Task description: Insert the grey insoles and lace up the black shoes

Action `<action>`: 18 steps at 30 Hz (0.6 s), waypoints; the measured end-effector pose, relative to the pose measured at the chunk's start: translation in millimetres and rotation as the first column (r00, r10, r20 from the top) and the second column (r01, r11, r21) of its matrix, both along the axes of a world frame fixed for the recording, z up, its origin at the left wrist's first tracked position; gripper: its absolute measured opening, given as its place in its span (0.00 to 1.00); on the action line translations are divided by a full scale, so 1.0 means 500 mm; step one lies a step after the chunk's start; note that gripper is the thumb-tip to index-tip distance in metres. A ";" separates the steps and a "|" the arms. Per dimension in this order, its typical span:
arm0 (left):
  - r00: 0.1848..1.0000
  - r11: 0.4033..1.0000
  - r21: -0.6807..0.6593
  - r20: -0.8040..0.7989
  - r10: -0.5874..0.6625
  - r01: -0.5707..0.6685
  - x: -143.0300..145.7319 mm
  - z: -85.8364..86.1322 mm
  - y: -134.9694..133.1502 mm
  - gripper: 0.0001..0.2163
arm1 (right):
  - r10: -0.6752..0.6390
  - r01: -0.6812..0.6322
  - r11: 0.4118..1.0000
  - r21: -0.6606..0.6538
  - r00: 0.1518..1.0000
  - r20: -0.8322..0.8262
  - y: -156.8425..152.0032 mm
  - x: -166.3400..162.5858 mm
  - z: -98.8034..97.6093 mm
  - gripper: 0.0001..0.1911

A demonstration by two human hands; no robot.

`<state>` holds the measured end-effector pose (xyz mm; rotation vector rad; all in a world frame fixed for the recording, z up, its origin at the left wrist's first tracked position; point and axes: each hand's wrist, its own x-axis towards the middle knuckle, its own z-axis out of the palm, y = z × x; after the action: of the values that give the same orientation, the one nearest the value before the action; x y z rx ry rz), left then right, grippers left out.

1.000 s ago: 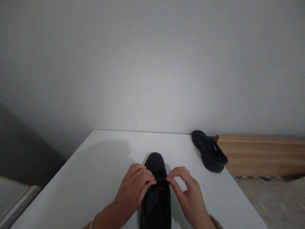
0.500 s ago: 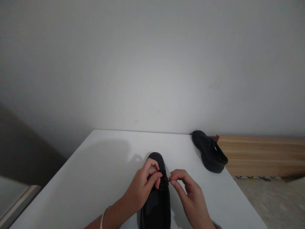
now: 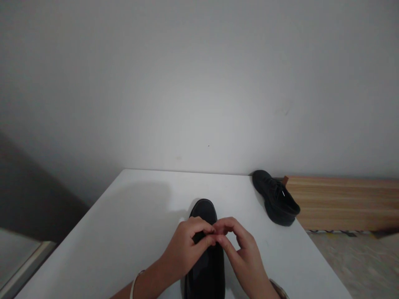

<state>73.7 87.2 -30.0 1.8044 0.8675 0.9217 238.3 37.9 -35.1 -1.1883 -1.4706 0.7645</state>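
A black shoe stands on the white table, toe pointing away from me. Both hands hover over its laced part. My left hand is closed in a pinch, fingertips meeting those of my right hand, which is also pinched. They seem to hold the shoe's black lace between them, but the lace itself is too dark and small to see clearly. A thin band circles my left wrist.
A second black shoe lies at the table's far right corner, against the wall. A wooden board runs along the wall to the right, over a pale floor. The table's left edge drops to a dark floor.
My hands came together over the laces: first apart at each side of the shoe, now their fingertips touch in the middle. The shoe has not moved.
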 end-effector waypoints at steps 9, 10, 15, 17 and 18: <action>0.998 0.998 0.046 -0.046 0.036 -0.034 -0.005 0.004 -0.004 0.09 | -0.049 -0.001 0.988 0.152 0.943 0.330 -0.016 0.025 0.002 0.08; 0.999 0.999 0.025 -0.043 0.032 -0.031 -0.007 0.003 -0.004 0.09 | -0.067 0.003 0.986 0.169 0.927 0.370 -0.018 0.027 0.003 0.09; 0.999 0.992 -0.116 -0.015 0.042 -0.043 -0.013 -0.009 0.001 0.03 | -0.013 -0.116 0.969 0.219 0.858 0.513 -0.023 0.035 -0.003 0.11; 0.999 0.988 -0.151 -0.024 0.022 -0.026 -0.014 -0.012 0.002 0.02 | -0.011 -0.159 0.957 0.243 0.817 0.576 -0.024 0.041 -0.008 0.10; 1.000 0.988 -0.153 -0.026 0.013 -0.017 -0.014 -0.012 0.001 0.02 | -0.013 -0.170 0.954 0.247 0.801 0.599 -0.024 0.043 -0.010 0.09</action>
<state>66.9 87.7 -35.9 1.6821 0.9428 0.8204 259.7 25.7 -40.0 -1.1952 -2.0832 0.1973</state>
